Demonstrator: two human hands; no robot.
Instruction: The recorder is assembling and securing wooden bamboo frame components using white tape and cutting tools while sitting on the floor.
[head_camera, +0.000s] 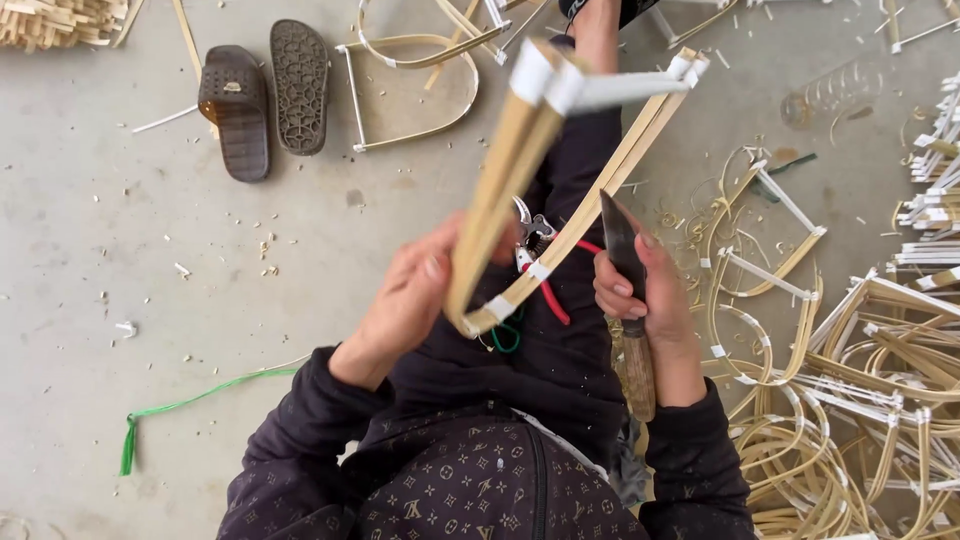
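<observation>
Two hands work close over my lap. My right hand (645, 300) is clamped around the wooden handle of a knife (625, 290), its dark blade pointing up and away from me, just beside the bamboo frame (560, 190). My left hand (420, 290) is closed on that frame's near corner, so the frame lies between both hands, its long axis slanting up and away toward its white-taped far end. Red-handled pruning shears (535, 250) rest on my lap behind it. Farther off, two sandals (265, 105) sit on the concrete floor (100, 250), and finished bamboo frames (850, 400) pile at my right.
</observation>
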